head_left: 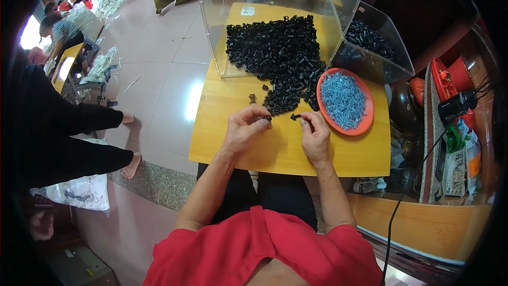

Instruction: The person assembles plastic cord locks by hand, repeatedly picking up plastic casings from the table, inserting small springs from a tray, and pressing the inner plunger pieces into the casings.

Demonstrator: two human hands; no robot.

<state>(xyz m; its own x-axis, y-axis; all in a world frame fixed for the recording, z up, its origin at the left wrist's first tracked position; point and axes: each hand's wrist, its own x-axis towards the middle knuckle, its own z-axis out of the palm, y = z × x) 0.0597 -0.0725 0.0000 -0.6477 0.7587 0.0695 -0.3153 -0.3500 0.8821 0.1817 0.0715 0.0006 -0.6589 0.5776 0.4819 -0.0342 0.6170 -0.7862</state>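
Between its thumb and fingertips, my left hand (247, 127) pinches a small black plastic part (266, 118). To its right, my right hand (316, 136) grips another small black part (295, 117), its end sticking out toward the left hand. The two parts are apart, just above the yellow table (222, 143). Beyond my hands spreads a heap of black plastic parts (278, 53), spilling out of a clear plastic bin (217, 32). An orange-red oval plate (359, 127) of small bluish clear pieces (343, 99) lies right of the heap, close to my right hand.
A second clear bin (402, 63) of dark parts stands at the right. Two brownish pieces (252, 98) lie left of the heap. At left, a person in black trousers (74, 122) stands barefoot. A black cable (394, 217) hangs along the right side.
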